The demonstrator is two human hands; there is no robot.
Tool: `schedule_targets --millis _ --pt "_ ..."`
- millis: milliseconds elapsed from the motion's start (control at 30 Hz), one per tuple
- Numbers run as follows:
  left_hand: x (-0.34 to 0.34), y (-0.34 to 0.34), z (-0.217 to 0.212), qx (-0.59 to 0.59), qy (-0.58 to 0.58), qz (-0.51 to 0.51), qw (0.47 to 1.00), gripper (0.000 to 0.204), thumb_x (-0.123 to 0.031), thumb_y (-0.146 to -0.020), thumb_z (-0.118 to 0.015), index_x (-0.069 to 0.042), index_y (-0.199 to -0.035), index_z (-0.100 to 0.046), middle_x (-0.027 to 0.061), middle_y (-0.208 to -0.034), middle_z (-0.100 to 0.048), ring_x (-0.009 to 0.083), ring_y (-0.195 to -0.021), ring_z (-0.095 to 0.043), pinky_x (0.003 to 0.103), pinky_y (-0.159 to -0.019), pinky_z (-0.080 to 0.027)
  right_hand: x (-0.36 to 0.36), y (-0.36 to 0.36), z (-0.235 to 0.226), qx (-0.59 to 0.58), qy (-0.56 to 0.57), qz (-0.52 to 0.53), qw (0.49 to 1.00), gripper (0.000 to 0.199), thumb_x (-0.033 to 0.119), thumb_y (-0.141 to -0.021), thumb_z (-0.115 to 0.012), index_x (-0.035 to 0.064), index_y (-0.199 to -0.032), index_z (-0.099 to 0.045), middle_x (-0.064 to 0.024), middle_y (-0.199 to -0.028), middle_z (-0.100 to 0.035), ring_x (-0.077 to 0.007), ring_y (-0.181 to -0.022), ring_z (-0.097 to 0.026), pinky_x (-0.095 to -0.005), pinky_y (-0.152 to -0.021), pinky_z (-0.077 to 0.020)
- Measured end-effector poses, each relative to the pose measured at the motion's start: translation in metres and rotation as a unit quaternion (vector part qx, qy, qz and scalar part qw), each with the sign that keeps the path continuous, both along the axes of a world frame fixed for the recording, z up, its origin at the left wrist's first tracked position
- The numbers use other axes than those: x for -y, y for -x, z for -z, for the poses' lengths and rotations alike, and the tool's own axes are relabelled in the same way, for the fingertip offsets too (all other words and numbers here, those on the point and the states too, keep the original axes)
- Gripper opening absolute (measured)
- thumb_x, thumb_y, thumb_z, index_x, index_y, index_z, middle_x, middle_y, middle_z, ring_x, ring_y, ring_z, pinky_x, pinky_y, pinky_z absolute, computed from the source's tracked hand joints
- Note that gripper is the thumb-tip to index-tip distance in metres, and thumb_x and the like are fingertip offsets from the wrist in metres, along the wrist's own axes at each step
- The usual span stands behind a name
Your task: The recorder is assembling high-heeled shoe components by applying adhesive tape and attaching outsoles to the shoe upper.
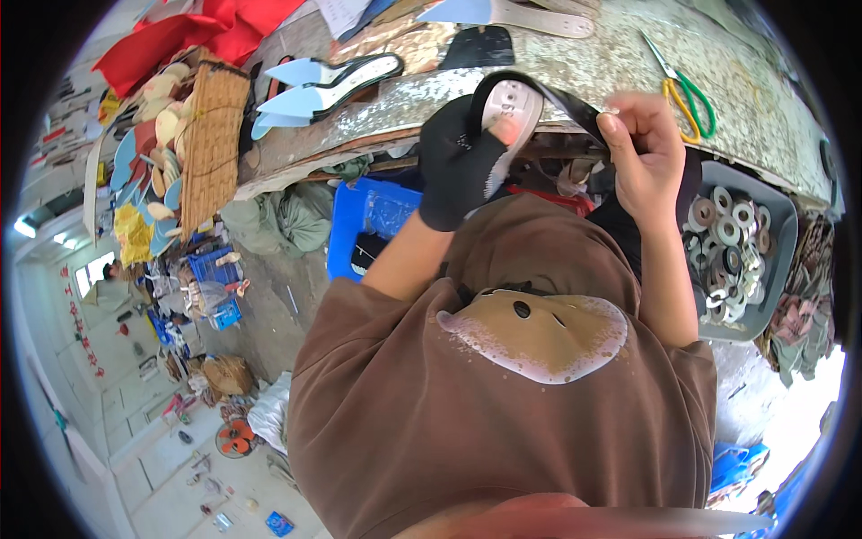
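Note:
My left hand [446, 169], in a black glove with a bare thumb tip, grips a pale shoe insole [519, 101] with its rounded end up. A black strip [570, 104] curves around that end and runs off to the right. Bare, my right hand [648, 148] pinches the strip's other stretch between thumb and fingers. Both hands are above my lap at the near edge of the workbench [593, 81]. To the right on the bench lie scissors [687, 101] with yellow and green handles.
Black-edged insoles [337, 85] and a black flat piece [477, 47] lie on the bench. At left stands a wicker basket [214, 135] beside stacked sole pieces. A grey bin [779, 260] of tape rolls is at right; a blue crate [346, 229] sits below the bench.

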State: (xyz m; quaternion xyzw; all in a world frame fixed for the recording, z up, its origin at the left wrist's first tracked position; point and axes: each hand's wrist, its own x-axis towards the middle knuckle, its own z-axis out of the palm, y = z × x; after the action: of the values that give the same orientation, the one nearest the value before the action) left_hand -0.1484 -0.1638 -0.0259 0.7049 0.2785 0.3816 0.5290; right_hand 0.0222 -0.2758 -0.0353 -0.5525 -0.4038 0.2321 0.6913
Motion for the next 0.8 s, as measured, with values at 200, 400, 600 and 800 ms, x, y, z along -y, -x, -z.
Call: schedule_targets --millis 200,400,600,800 --pt "0.014 -0.015 -0.005 0.169 0.122 -0.081 0.975 0.021 -0.023 -0.094 -0.064 -0.002 -0.093 -0.066 -0.0033 -0.080 -0.061 0.0058 -0.076 -0.052 0.024 -0.067 -0.040 -0.029 0.039 -0.022 0.076 -0.003 -0.002 0.997 0.007 0.005 -0.087 -0.070 0.0004 -0.087 -0.065 -0.0019 -0.074 -0.066 -0.0038 -0.068 -0.058 -0.0194 -0.064 -0.0451" --pt "0.003 -0.025 -0.012 0.184 0.098 -0.051 0.977 0.032 -0.016 -0.092 -0.065 0.000 -0.120 -0.062 0.0007 -0.094 -0.065 0.0064 -0.083 -0.058 0.023 -0.074 -0.047 -0.046 0.035 -0.037 0.273 0.079 0.000 0.959 0.005 0.003 -0.088 -0.066 0.0016 -0.090 -0.062 -0.0078 -0.079 -0.061 -0.0209 -0.066 -0.061 -0.0292 -0.063 -0.0480" --pt "0.004 -0.026 -0.008 0.161 0.207 -0.060 0.963 0.022 -0.018 -0.092 -0.065 0.002 -0.102 -0.067 0.0016 -0.080 -0.066 0.0100 -0.073 -0.062 0.024 -0.067 -0.049 -0.041 0.038 -0.035 0.323 0.048 0.007 0.945 0.010 0.005 -0.082 -0.071 0.0026 -0.084 -0.062 -0.0080 -0.077 -0.053 -0.0244 -0.061 -0.056 -0.0324 -0.058 -0.0468" --pt "0.007 -0.033 -0.009 0.156 0.224 -0.086 0.958 0.022 -0.023 -0.093 -0.064 -0.002 -0.087 -0.063 0.0048 -0.077 -0.065 0.0120 -0.067 -0.062 0.026 -0.061 -0.048 -0.022 0.032 0.013 0.369 0.052 0.039 0.927 0.018 0.020 -0.080 -0.074 0.0077 -0.078 -0.061 -0.0055 -0.078 -0.053 -0.0291 -0.061 -0.059 -0.0379 -0.050 -0.0459"
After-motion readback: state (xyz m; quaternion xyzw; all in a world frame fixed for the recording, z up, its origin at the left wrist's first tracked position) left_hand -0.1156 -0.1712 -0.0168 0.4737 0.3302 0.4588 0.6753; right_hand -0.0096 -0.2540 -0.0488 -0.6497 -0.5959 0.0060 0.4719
